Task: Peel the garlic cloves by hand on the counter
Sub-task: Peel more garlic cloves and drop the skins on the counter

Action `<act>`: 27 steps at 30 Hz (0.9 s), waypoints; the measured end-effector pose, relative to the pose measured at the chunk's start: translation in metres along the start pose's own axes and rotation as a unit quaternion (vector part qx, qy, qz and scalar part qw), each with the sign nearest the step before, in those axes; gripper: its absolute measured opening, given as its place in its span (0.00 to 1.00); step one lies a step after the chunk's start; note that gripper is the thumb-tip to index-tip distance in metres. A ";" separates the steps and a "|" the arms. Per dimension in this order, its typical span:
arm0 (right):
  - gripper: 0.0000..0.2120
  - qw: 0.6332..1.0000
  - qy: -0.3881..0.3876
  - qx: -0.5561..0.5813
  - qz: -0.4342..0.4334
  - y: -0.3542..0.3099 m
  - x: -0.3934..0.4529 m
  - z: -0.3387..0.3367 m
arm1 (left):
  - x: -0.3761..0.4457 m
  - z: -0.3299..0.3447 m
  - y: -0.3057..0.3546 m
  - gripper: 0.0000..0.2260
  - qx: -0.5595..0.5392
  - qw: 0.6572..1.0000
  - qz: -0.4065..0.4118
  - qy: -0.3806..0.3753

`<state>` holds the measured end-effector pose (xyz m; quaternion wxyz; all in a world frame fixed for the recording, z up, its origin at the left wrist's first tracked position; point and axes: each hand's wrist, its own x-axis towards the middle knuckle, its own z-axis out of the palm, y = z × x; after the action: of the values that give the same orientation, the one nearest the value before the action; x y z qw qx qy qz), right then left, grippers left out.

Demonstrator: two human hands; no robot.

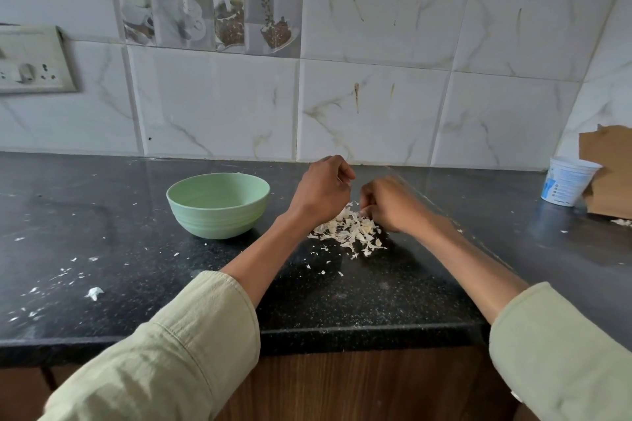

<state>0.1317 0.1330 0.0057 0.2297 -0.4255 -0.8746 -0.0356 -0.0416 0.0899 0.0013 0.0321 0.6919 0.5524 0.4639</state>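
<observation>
Pale green sleeves (191,328) fill the near foreground, pushed up the forearms, and both arms are stretched over the black speckled counter (102,232). The left hand (323,190) is raised with its fingers curled, and a thin scrap of skin appears to be pinched at its fingertips, though this cannot be told for certain. The right hand (390,203) is lowered with fingers curled inward; a garlic clove is presumably gripped there, but it is hidden by the fingers.

Both hands are held just above and behind the heap of garlic peels (349,231), almost touching each other. A mint green bowl (218,203) is set to the left of the left hand, its contents not visible.

For the peeling to be done well, the clove should be held firmly while the loosened skin is pulled away from one end in strips and dropped onto the heap.
</observation>
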 end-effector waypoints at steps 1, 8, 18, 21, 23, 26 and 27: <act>0.07 0.999 -0.034 -0.007 0.006 0.001 -0.001 0.003 | 0.000 0.000 -0.001 0.09 -0.001 1.000 0.000 -0.001; 0.07 0.941 0.136 0.308 0.022 0.002 0.005 -0.021 | 0.001 -0.004 0.004 0.07 -0.104 0.994 -0.018 0.020; 0.12 0.877 0.109 0.468 0.000 -0.005 0.004 -0.031 | 0.003 -0.015 0.010 0.07 -0.256 0.964 -0.014 0.066; 0.10 0.874 0.106 0.474 0.005 -0.004 0.003 -0.034 | 0.002 -0.017 0.010 0.09 -0.299 0.953 -0.039 0.040; 0.08 0.880 0.105 0.463 -0.001 -0.006 0.002 -0.036 | 0.002 -0.018 0.012 0.09 -0.328 0.942 -0.064 0.023; 0.06 0.898 0.137 0.417 -0.018 -0.007 0.000 -0.038 | 0.002 -0.018 0.013 0.07 -0.367 0.925 -0.100 0.006; 0.06 0.906 0.153 0.393 -0.027 -0.007 0.000 -0.039 | 0.003 -0.018 0.014 0.06 -0.378 0.919 -0.109 0.005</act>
<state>0.1406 0.1185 0.0417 0.5084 -0.2664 -0.7829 0.2400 -0.0441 0.0781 0.0206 0.3385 0.5611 0.4086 0.6354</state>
